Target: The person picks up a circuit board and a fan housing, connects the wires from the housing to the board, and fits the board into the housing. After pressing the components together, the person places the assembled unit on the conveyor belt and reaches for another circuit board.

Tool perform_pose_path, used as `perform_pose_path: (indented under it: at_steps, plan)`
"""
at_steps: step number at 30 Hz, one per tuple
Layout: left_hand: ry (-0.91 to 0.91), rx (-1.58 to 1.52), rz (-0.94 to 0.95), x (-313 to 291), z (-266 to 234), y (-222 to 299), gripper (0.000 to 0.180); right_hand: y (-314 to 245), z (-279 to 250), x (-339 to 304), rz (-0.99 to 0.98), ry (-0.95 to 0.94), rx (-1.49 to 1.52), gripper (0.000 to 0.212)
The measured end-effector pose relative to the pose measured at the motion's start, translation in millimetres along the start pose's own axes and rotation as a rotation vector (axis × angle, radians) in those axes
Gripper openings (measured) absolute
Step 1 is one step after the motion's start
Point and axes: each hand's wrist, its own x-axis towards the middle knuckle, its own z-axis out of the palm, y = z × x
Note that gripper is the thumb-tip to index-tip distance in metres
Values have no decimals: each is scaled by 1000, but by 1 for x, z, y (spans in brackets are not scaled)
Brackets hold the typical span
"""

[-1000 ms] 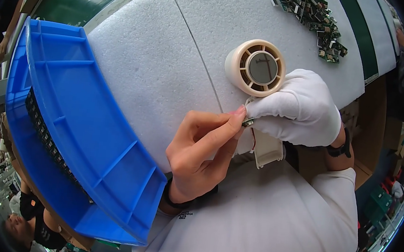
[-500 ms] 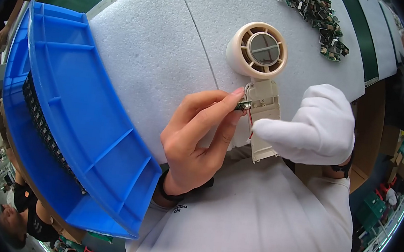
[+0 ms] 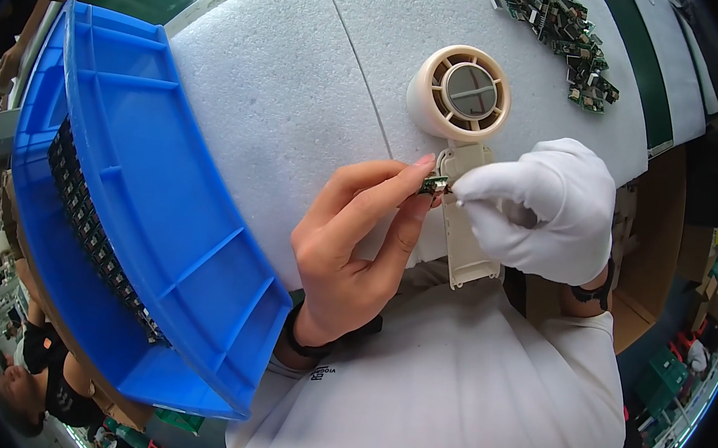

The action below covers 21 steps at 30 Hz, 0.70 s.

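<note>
A cream hand-held fan body point(image 3: 461, 104) lies on the white foam sheet point(image 3: 303, 89), its round grille up and its open handle point(image 3: 466, 234) pointing toward me. My bare left hand point(image 3: 357, 241) pinches a small green circuit board point(image 3: 433, 184) between thumb and fingertips just above the handle. My right hand point(image 3: 542, 207), in a white glove, meets it from the right, its fingertips touching the same small board.
A large blue plastic bin point(image 3: 142, 229) stands tilted at the left, with a row of dark parts point(image 3: 91, 224) along its side. A heap of small green circuit boards point(image 3: 564, 28) lies at the far right of the foam. Other people are at the left edge.
My gloved right hand, which had drawn away to the right half a second ago, has come back to the small board. The left hand has kept the board over the handle.
</note>
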Motion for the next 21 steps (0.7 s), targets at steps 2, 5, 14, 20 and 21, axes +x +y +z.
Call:
perform_pose_path:
  at_steps: [2, 5, 14, 20, 21]
  plan:
    - [1, 5, 8, -1, 0, -1, 38, -3, 2, 2, 96, 45, -24, 34]
    - [-7, 12, 23, -1, 0, -1, 39, -3, 7, 3, 86, 81, -38, 32]
    - [-30, 33, 77, -3, -2, -3, 42, -4, 8, 2, 95, 84, -29, 32]
    - [-10, 99, 139, 2, 1, -3, 42, -1, 8, 3, 47, 96, -142, 35]
    - [-6, 95, 152, 1, 1, 0, 42, -4, 8, 3, 28, 113, -193, 36]
